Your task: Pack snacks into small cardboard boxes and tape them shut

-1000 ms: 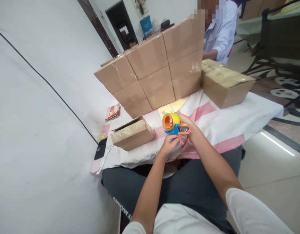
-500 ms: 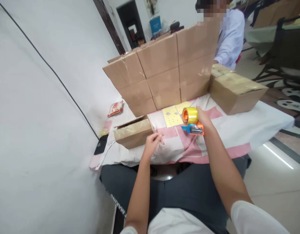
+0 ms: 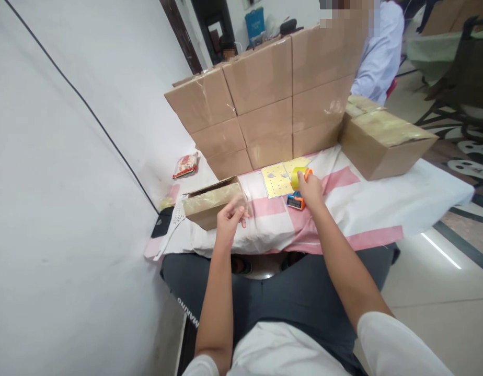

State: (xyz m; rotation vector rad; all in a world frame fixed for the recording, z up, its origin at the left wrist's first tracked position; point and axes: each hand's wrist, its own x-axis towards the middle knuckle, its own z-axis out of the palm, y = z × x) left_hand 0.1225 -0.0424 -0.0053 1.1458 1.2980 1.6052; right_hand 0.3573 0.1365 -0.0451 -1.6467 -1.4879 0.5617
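My right hand (image 3: 312, 190) is closed around a tape dispenser (image 3: 296, 201), orange and blue, fitted with a yellow roll of packing tape (image 3: 298, 178). It hovers over the cloth near a yellow dotted sheet (image 3: 276, 180). At the front right corner of a small cardboard box (image 3: 202, 214), my left hand (image 3: 228, 220) has thumb and forefinger brought together, other fingers curled. A faint clear sheen shows by its fingertips; what they pinch, if anything, I cannot make out. Tape covers part of the box's upper side, and a dark gap runs along its back edge.
A tall wall of joined cardboard boxes (image 3: 265, 122) stands behind. To the right lies a larger taped box (image 3: 386, 141). A red-and-white packet (image 3: 185, 165) and a black flat object (image 3: 162, 222) are at left. A person in a light shirt (image 3: 382, 57) is behind the boxes.
My left hand has moved left to the small box's corner, its fingers more pinched. My right hand has turned the tape dispenser and shifted slightly left and away from me.
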